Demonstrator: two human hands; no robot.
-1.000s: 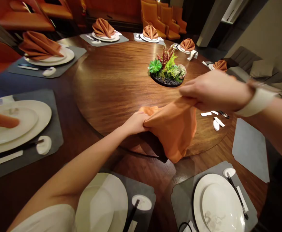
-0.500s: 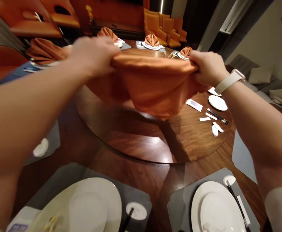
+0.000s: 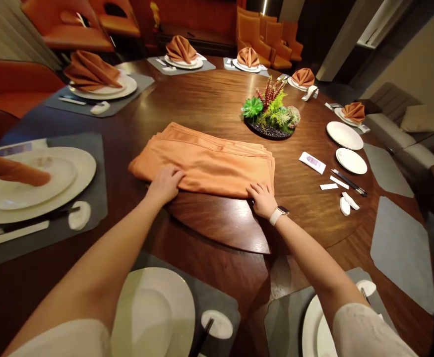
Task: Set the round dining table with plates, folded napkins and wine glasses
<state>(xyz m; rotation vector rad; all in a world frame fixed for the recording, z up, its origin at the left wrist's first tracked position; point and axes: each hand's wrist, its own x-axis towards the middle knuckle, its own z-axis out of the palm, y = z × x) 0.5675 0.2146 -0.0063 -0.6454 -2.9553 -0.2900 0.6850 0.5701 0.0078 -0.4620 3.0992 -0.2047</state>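
Restaurant-like dining room: large round table point(image 3: 231, 267), fan-folded napkins point(image 3: 92, 72) on plates point(image 3: 129, 88), orange chairs point(image 3: 254, 32).

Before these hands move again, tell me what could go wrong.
The left hand and right hand are at opposite ends of the orange cloth; an uneven pull might skew its stacked layers, whose edges already look staggered. Pushed farther across, the cloth could nudge the planter just beyond it. The right sleeve overlaps the lower-right plate in view and might brush it if lowered.
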